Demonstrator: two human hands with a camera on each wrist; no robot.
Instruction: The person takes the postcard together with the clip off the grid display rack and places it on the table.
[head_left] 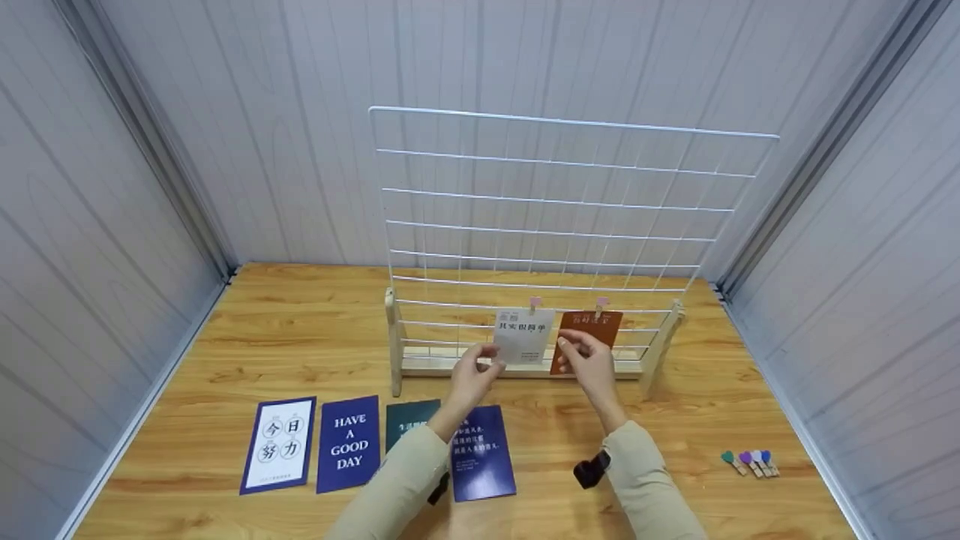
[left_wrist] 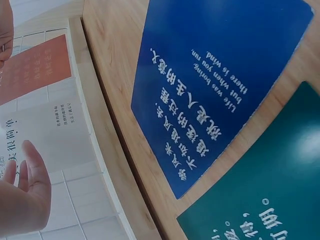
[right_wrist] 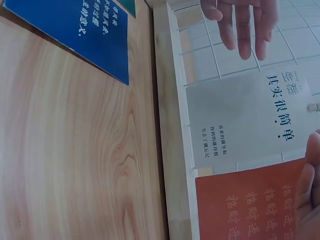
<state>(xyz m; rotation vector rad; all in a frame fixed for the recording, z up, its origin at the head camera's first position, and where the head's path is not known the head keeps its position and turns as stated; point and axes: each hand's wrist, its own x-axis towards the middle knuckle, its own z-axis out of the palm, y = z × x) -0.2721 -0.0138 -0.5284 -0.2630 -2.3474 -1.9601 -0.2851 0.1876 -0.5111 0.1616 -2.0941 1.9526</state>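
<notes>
A white card [head_left: 523, 337] with black lettering and an orange-red card [head_left: 616, 327] hang side by side on the lower part of a white wire grid [head_left: 555, 202]. Small pink-topped clips [head_left: 535, 303] fasten their top edges. My left hand [head_left: 475, 375] is by the white card's lower left edge, fingers loosely bent and holding nothing. Over the orange-red card's left part is my right hand [head_left: 590, 361], relaxed, its fingertips near the gap between the two cards. In the right wrist view, the fingers [right_wrist: 243, 35] of the left hand stand apart from the white card.
On the table lie a white card with a blue border [head_left: 277, 445], a blue card [head_left: 349, 444], a green card [head_left: 412, 420] partly behind the left sleeve, and a dark blue card [head_left: 484, 454]. Several coloured clips [head_left: 754, 463] lie at right. A wooden base [head_left: 450, 365] supports the grid.
</notes>
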